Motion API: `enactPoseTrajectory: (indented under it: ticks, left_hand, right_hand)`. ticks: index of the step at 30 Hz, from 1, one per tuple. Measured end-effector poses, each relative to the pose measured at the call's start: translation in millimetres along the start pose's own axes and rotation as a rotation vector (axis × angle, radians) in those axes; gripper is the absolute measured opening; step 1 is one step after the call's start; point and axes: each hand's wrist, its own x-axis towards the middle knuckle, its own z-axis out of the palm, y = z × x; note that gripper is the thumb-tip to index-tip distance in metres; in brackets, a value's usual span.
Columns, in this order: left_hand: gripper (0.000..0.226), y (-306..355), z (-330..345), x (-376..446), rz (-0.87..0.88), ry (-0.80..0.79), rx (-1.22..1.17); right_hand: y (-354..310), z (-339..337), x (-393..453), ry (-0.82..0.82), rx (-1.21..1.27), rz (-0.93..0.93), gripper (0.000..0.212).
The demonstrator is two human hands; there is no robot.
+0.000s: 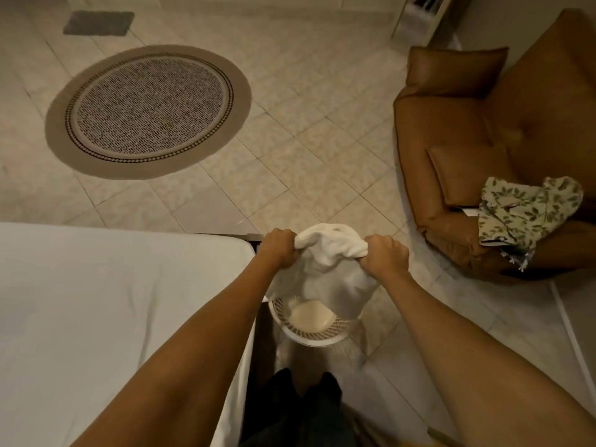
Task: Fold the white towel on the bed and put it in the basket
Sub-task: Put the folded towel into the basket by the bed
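The white towel (329, 262) hangs bunched between my two hands, its lower part drooping into the mouth of the basket. My left hand (278, 247) grips its left upper edge and my right hand (383, 253) grips its right upper edge. The white perforated basket (309, 337) stands on the floor right beside the bed's corner, directly under the towel. Its far rim is hidden by the cloth; its pale bottom shows through the opening. The bed (96, 301) with a white sheet fills the lower left.
A brown leather armchair (483, 150) stands at the right with a leaf-patterned cloth (529, 211) on its seat. A round woven rug (148, 112) lies on the tiled floor ahead, a small grey mat (98, 23) beyond it. My dark-trousered legs (303, 411) are below.
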Motion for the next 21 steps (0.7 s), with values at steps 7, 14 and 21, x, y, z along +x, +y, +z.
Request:
enactPoseTrajectory:
  ticks: [7, 14, 21]
  left_hand:
    - [0.035, 17, 60, 48, -0.13, -0.028, -0.227]
    - [0.036, 34, 165, 75, -0.337, 0.119, -0.78]
    - [0.036, 15, 268, 100, -0.605, 0.012, -1.329]
  right_hand:
    - [15, 64, 31, -0.093, 0.128, 0.135, 0.025]
    - [14, 146, 50, -0.061, 0.316, 0.234, 0.031]
    - [17, 230, 81, -0.092, 0.238, 0.094, 0.053]
